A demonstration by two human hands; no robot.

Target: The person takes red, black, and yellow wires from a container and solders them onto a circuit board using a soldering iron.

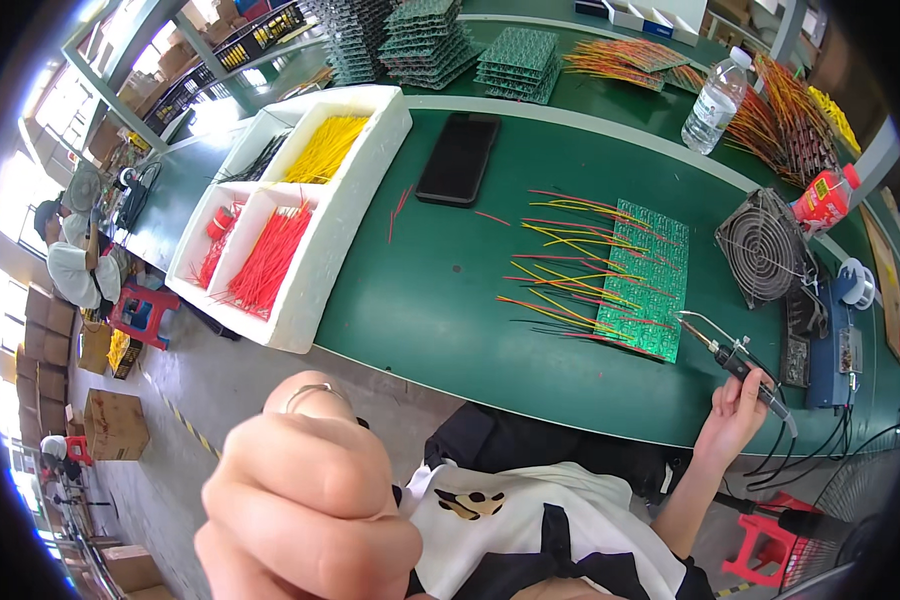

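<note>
My right hand [732, 422] is closed round the black handle of a soldering iron [745, 368] with a wire-feed tube along it. Its tip points at the right edge of a green circuit board panel [650, 275]. Red, yellow and black wires [560, 255] stick out from the panel's left side over the bench. Large and close to the camera, my left hand [300, 495] is curled into a fist, a ring on one finger. What lies inside that fist, if anything, is hidden.
A white foam box [342, 225] holds yellow, red and black wires in compartments. A black phone [458, 160] lies beside it. A round-grilled fan [760, 250], blue soldering station [832, 350], red-labelled bottle [825, 195] and water bottle [715, 105] stand right. Stacked boards [518, 65] line the back.
</note>
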